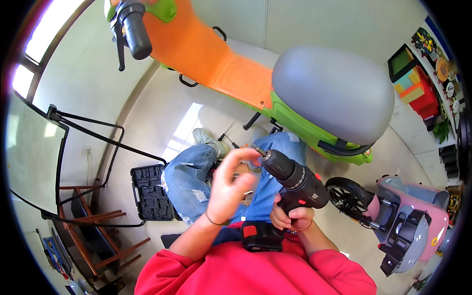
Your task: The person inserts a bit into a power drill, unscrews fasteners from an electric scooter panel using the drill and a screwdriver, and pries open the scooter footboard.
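A black cordless drill [295, 184] is gripped by its handle in my right hand [291, 216], fingers wrapped round it. Its chuck [277, 164] points up and to the left, with a short bit [259, 151] at the tip. The battery [261, 236], black with a red patch, sits at the foot of the handle near my lap. My left hand [228, 184] is raised beside the chuck, thumb and forefinger apart. Its fingertips are close to the bit; whether they touch it I cannot tell.
An orange and green scooter [241, 81] with a grey seat stands ahead. On the floor lie an open black tool case [147, 191] to the left and a screwdriver [226, 132] by my shoe. A pink scooter [413, 211] is at right, a black-framed mirror [37, 152] at left.
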`<control>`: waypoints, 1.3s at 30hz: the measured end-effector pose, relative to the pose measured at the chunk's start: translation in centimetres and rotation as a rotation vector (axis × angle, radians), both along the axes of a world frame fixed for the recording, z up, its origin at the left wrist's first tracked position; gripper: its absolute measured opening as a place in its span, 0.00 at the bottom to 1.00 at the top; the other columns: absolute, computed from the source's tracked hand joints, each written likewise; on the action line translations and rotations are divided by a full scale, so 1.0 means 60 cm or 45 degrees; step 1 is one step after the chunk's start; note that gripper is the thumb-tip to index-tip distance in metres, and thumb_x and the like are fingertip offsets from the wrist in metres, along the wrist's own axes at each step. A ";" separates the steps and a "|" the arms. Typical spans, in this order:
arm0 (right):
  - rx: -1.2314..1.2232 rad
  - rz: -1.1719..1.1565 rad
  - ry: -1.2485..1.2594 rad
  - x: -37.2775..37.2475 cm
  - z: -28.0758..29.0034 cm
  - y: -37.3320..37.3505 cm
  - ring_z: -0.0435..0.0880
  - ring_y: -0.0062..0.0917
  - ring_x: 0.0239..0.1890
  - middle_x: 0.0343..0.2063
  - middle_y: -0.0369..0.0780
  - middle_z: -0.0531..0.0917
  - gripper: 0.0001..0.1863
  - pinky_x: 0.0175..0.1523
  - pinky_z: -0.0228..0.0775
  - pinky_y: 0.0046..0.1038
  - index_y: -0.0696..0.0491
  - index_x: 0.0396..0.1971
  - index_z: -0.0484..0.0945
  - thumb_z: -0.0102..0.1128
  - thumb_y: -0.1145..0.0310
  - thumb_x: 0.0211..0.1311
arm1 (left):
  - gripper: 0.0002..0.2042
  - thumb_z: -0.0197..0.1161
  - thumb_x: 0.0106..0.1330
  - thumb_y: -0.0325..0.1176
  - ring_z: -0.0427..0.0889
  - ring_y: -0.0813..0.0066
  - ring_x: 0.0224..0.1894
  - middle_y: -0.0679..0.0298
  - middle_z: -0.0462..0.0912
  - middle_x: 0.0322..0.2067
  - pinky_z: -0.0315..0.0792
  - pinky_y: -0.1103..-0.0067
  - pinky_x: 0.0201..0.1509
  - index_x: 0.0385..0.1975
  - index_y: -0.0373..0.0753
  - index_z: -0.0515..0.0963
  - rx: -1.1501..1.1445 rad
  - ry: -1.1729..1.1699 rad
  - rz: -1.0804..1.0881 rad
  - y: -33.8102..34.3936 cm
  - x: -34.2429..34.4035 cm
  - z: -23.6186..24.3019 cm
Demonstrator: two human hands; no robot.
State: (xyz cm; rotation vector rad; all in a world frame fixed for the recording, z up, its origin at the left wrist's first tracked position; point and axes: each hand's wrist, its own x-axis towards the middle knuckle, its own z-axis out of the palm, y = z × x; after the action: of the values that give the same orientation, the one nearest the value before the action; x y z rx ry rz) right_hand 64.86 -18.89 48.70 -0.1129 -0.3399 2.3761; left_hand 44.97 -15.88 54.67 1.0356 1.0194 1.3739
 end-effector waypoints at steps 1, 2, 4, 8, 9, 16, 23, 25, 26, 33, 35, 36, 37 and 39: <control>0.047 0.003 -0.014 0.000 0.000 0.002 0.66 0.20 0.14 0.14 0.36 0.67 0.27 0.24 0.61 0.24 0.59 0.53 0.67 0.56 0.69 0.51 | 0.24 0.64 0.60 0.45 0.67 0.86 0.27 0.64 0.74 0.36 0.62 0.89 0.30 0.49 0.33 0.70 -0.082 0.063 -0.018 0.013 0.022 0.019; 0.093 0.010 -0.023 -0.001 0.000 0.000 0.66 0.20 0.14 0.14 0.36 0.67 0.27 0.24 0.61 0.24 0.59 0.53 0.67 0.56 0.69 0.51 | 0.24 0.67 0.58 0.41 0.71 0.85 0.31 0.63 0.75 0.36 0.66 0.88 0.36 0.48 0.33 0.70 -0.167 0.129 -0.031 0.020 0.036 0.031; 0.104 0.010 -0.006 -0.002 0.009 0.000 0.66 0.20 0.13 0.14 0.36 0.67 0.27 0.24 0.61 0.24 0.59 0.53 0.67 0.56 0.69 0.51 | 0.24 0.70 0.54 0.34 0.74 0.81 0.37 0.62 0.75 0.37 0.68 0.85 0.43 0.48 0.34 0.70 -0.252 -0.058 -0.033 0.030 0.045 0.032; 0.015 0.085 0.157 0.002 0.017 0.000 0.65 0.19 0.12 0.13 0.36 0.67 0.26 0.23 0.61 0.23 0.59 0.52 0.68 0.57 0.68 0.51 | 0.22 0.63 0.59 0.27 0.73 0.84 0.31 0.53 0.76 0.50 0.66 0.90 0.32 0.54 0.34 0.68 -0.138 -0.356 -0.067 0.010 0.022 0.009; 0.015 0.092 0.152 0.001 0.016 0.001 0.65 0.19 0.12 0.13 0.36 0.67 0.26 0.23 0.61 0.23 0.59 0.52 0.68 0.57 0.68 0.51 | 0.22 0.61 0.60 0.27 0.66 0.87 0.24 0.53 0.76 0.50 0.59 0.90 0.26 0.55 0.34 0.67 -0.199 -0.337 -0.011 0.008 0.013 -0.001; 0.079 0.046 0.103 -0.007 0.012 0.006 0.65 0.19 0.11 0.13 0.36 0.67 0.25 0.22 0.60 0.22 0.60 0.51 0.68 0.57 0.68 0.51 | 0.21 0.72 0.52 0.33 0.72 0.86 0.34 0.69 0.75 0.34 0.66 0.87 0.34 0.43 0.37 0.71 -0.139 0.025 0.062 0.019 0.056 0.035; -0.077 0.129 0.286 -0.012 0.008 -0.006 0.66 0.16 0.10 0.12 0.32 0.68 0.23 0.18 0.62 0.20 0.55 0.49 0.69 0.57 0.67 0.50 | 0.21 0.63 0.59 0.26 0.75 0.62 0.54 0.46 0.71 0.54 0.70 0.71 0.58 0.52 0.34 0.66 -0.110 -0.480 -0.163 0.014 0.043 0.035; -0.095 0.142 0.382 -0.014 0.006 -0.002 0.66 0.15 0.10 0.11 0.31 0.68 0.22 0.16 0.62 0.18 0.55 0.48 0.69 0.57 0.66 0.52 | 0.21 0.58 0.63 0.23 0.73 0.56 0.58 0.43 0.61 0.61 0.71 0.71 0.57 0.55 0.34 0.61 -0.004 -0.594 -0.154 0.016 0.047 0.024; -0.093 0.132 0.386 -0.015 0.007 -0.001 0.66 0.15 0.10 0.11 0.31 0.68 0.22 0.16 0.62 0.18 0.55 0.48 0.69 0.57 0.66 0.52 | 0.21 0.58 0.63 0.23 0.73 0.56 0.58 0.43 0.61 0.61 0.71 0.71 0.57 0.55 0.34 0.61 -0.006 -0.591 -0.164 0.012 0.047 0.021; -0.116 0.149 0.299 -0.019 0.010 -0.006 0.67 0.16 0.10 0.11 0.31 0.68 0.22 0.18 0.62 0.19 0.56 0.47 0.69 0.58 0.67 0.49 | 0.21 0.65 0.58 0.32 0.78 0.69 0.48 0.56 0.71 0.48 0.73 0.80 0.45 0.49 0.33 0.68 0.193 0.246 -0.004 0.017 0.057 0.015; -0.131 0.170 0.341 -0.018 0.006 -0.012 0.67 0.16 0.10 0.12 0.32 0.68 0.22 0.18 0.62 0.19 0.55 0.47 0.69 0.58 0.67 0.50 | 0.23 0.69 0.54 0.30 0.78 0.69 0.47 0.58 0.71 0.47 0.74 0.76 0.48 0.48 0.33 0.69 0.043 0.039 0.013 0.016 0.065 0.035; -0.149 0.196 0.385 -0.017 0.005 -0.013 0.67 0.16 0.10 0.12 0.32 0.68 0.22 0.18 0.62 0.19 0.55 0.47 0.69 0.59 0.67 0.50 | 0.24 0.70 0.53 0.28 0.79 0.67 0.47 0.57 0.71 0.49 0.74 0.74 0.50 0.48 0.33 0.68 -0.142 -0.281 0.010 0.013 0.070 0.047; -0.140 0.219 0.404 -0.017 0.007 -0.013 0.66 0.15 0.10 0.12 0.31 0.68 0.21 0.18 0.62 0.19 0.55 0.46 0.70 0.59 0.67 0.50 | 0.26 0.71 0.50 0.25 0.79 0.63 0.48 0.56 0.69 0.51 0.73 0.70 0.55 0.48 0.32 0.68 -0.134 -0.438 0.027 0.011 0.067 0.045; -0.144 0.252 0.468 -0.018 0.007 -0.011 0.67 0.15 0.10 0.12 0.31 0.68 0.21 0.18 0.62 0.18 0.54 0.46 0.70 0.59 0.66 0.51 | 0.26 0.72 0.50 0.25 0.79 0.62 0.49 0.55 0.68 0.52 0.73 0.69 0.56 0.49 0.32 0.68 -0.102 -0.500 -0.012 0.007 0.059 0.031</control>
State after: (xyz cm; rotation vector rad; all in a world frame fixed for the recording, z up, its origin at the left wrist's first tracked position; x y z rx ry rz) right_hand 63.76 -19.54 49.12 0.3158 -0.0418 2.5466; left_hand 48.50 -15.47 56.51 0.6744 0.7683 1.4454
